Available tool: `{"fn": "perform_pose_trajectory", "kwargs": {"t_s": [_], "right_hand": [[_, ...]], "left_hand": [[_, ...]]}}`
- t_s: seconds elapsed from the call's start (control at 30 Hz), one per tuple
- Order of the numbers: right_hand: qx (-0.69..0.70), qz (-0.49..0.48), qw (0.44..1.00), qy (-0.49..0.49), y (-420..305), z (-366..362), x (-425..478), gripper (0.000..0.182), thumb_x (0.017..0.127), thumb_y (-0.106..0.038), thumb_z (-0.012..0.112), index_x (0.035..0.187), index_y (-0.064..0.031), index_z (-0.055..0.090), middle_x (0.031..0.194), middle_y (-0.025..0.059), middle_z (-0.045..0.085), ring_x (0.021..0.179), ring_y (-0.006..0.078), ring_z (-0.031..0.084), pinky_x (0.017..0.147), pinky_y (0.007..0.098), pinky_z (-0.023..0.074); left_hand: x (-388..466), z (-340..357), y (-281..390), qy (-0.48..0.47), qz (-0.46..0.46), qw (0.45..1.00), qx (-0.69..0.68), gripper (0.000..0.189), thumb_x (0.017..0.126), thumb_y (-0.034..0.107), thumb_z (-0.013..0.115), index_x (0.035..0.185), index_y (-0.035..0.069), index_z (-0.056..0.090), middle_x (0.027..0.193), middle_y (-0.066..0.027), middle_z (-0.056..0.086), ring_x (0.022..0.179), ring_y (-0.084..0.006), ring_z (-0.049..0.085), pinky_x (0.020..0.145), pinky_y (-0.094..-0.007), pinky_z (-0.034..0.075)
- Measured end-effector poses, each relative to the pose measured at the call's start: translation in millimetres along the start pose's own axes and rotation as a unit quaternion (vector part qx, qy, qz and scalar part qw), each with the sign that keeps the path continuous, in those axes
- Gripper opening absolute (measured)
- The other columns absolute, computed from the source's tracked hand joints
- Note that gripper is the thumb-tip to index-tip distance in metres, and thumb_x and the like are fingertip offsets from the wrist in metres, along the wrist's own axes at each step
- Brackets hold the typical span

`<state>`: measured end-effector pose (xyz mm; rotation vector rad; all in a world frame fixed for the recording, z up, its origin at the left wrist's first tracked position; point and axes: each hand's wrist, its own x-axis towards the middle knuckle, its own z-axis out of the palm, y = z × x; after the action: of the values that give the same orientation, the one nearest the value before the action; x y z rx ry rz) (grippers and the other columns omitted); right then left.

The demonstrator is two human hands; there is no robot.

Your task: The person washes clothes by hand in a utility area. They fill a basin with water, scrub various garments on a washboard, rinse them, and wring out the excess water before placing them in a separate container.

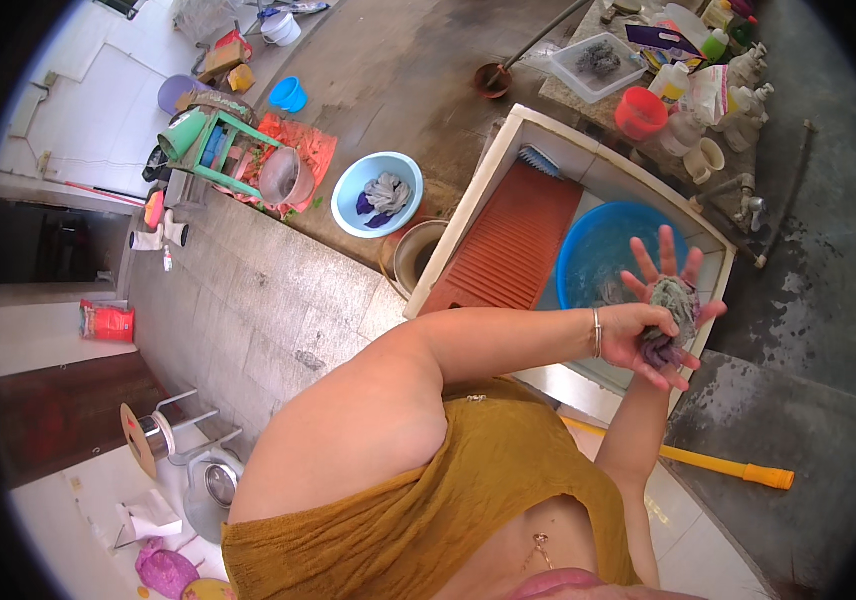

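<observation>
A bunched wet cloth [674, 306], grey-green with purple parts, is held up over the near right side of a blue basin [574, 232]. My left hand [634, 330], a bangle at its wrist, grips the wad with its thumb across the front. Behind the cloth is my right hand [666, 262], its palm towards me and its fingers spread wide. The cloth hides most of that palm. Cloudy water fills the basin, and some greyish fabric [611, 291] shows in it. The basin stands in a tiled sink [521, 120] beside a ribbed red-brown washboard [510, 232].
A blue scrub brush [540, 161] lies at the washboard's far end. Left of the sink, a light-blue basin [341, 187] holds grey and purple cloths. Bottles, a red cup [639, 112] and a clear tub [585, 88] crowd the ledge beyond, near a tap [754, 214]. A yellow pipe [728, 463] lies right.
</observation>
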<state>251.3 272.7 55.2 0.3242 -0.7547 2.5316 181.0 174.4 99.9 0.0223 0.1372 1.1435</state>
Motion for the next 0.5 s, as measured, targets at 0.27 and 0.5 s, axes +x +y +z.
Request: {"fn": "perform_pose_trajectory", "kwargs": {"t_s": [0.27,0.5], "right_hand": [[-0.222,0.143,0.961,0.082,-34,6,20,0.027,0.084,-0.013,0.059,0.062,-0.0091,0.045,0.063,0.0003,0.041,0.073,0.0190,0.050,0.058,0.0268,0.0392],[-0.710,0.172,0.664,0.160,4,-50,23,0.033,0.084,-0.023,0.060,0.063,-0.0007,0.051,0.056,0.0055,0.048,0.055,0.0109,0.046,0.051,0.0291,0.0376]], "left_hand": [[33,-66,11,0.016,-0.060,0.989,0.137,0.014,0.083,0.016,0.064,0.088,0.006,0.056,0.073,0.0007,0.055,0.056,-0.0040,0.048,0.038,-0.0156,0.027],[36,-93,24,0.310,-0.012,0.838,0.448,0.016,0.079,0.021,0.066,0.076,0.008,0.055,0.061,-0.0057,0.052,0.050,-0.0150,0.050,0.039,-0.0281,0.035]]}}
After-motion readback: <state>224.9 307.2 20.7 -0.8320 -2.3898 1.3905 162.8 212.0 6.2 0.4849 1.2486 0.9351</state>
